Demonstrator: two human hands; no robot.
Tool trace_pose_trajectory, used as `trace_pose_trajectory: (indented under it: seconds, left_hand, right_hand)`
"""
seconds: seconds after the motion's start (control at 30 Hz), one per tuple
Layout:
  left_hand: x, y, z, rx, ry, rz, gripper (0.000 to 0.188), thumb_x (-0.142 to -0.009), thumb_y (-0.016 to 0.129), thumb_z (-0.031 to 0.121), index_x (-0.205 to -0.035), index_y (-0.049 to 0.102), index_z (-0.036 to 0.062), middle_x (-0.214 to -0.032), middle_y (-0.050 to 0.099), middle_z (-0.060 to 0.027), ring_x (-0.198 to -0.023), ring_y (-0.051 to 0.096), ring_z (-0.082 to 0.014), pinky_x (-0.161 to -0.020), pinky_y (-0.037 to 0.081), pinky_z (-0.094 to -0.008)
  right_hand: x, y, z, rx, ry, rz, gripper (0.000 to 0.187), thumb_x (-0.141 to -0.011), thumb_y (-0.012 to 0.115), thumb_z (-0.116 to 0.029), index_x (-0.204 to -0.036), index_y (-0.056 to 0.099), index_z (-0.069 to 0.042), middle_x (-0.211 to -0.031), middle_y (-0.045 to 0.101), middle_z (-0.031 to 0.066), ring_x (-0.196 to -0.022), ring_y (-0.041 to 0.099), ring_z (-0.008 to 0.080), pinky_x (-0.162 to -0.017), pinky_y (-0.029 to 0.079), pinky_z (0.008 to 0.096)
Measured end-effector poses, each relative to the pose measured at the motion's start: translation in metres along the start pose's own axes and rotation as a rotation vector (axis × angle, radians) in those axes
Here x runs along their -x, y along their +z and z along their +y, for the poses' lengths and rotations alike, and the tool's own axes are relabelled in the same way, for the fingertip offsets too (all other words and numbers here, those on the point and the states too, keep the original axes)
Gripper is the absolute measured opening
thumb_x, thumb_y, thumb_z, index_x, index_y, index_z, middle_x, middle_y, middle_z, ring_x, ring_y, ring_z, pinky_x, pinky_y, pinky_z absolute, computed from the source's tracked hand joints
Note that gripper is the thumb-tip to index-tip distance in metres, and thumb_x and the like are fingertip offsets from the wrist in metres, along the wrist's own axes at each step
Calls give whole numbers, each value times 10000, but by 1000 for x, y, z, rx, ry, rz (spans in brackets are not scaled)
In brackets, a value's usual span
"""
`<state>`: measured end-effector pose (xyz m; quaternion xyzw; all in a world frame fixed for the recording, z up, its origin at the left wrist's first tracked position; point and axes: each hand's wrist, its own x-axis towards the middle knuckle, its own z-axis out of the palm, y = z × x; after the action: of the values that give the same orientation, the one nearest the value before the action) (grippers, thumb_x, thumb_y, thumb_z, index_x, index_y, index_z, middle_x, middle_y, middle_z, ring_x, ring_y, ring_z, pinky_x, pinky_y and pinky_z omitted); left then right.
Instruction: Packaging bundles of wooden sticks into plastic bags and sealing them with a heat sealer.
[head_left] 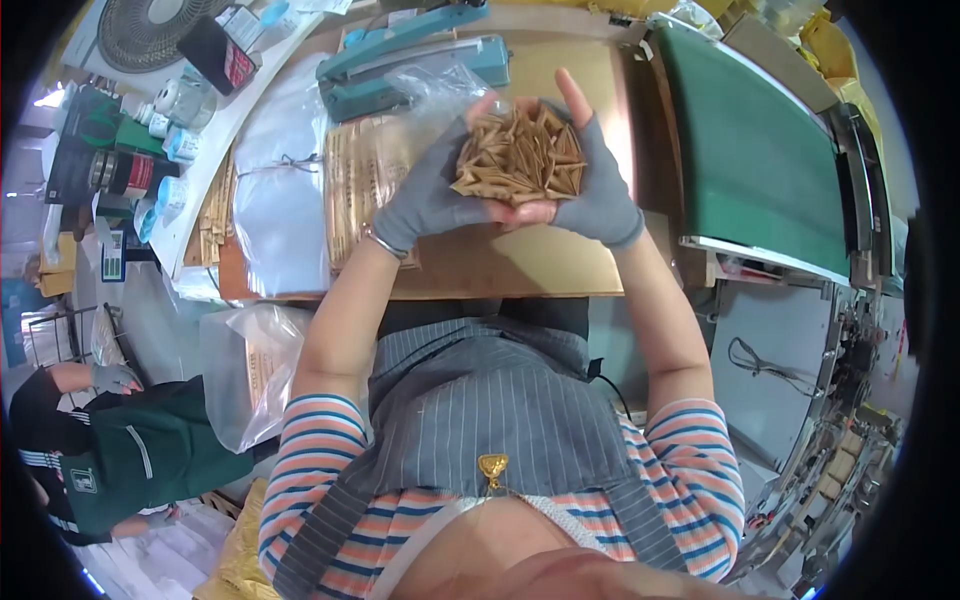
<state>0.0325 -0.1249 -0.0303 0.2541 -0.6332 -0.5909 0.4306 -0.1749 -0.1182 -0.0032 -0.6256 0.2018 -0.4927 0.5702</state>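
Note:
A bunch of small brown paper packets (pixel 522 155), set on edge and packed together, is cupped between my two hands above the table. My left hand (pixel 440 190), in a grey fingerless glove, wraps its left side. On the other side my right hand (pixel 600 180), gloved the same way, holds the bunch with its thumb or a finger pointing up past it. My fingertips meet beneath the bunch. Left of my hands lie rows of brown printed packets (pixel 360 165) in clear plastic. A crumpled clear bag (pixel 440 88) rests just beyond my left hand.
A blue-green bag sealer (pixel 415 70) stands at the table's far side. A green conveyor belt (pixel 750 150) runs along the right. Tied white sheets (pixel 280 210) lie at the left, near a shelf of jars (pixel 185 103). A co-worker (pixel 130 450) in a green apron is at lower left.

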Motion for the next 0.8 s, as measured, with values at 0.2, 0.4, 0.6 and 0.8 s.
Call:
trace_pose_trajectory:
  seconds: [0.2,0.4,0.6,0.8]
  left_hand:
    - [16,11,0,-179,49,-56,936,-647,826,112,-1392,264,39,-1313,457,-86,-1168,494,-184,-1012,406,-303]
    - [38,20,18,-182,100,11,875,-643,822,91,-1363,329,33,-1284,495,-97,-1144,511,-171,-977,428,-309]
    - [71,31,43,378,-198,-24,655,-730,742,333,-1254,495,27,-1198,556,-82,-1064,555,-179,-942,440,-316]
    - [96,66,9,766,-389,122,829,-751,622,641,-1309,434,57,-1164,563,-65,-1070,560,-186,-925,462,-302]
  right_hand:
    - [10,29,4,37,-99,-28,1134,-614,862,-109,-1468,117,-63,-1355,401,104,-1193,461,207,-998,416,344]
    - [20,53,3,60,-134,-14,1048,-628,847,-84,-1447,193,-48,-1298,445,94,-1184,466,199,-979,437,343]
    - [11,90,-36,167,-36,163,737,-728,752,-160,-1339,377,10,-1212,517,104,-1077,543,199,-950,422,332]
    - [3,66,9,-365,641,-333,394,-806,591,-244,-1087,608,32,-910,634,125,-899,610,208,-821,470,316]
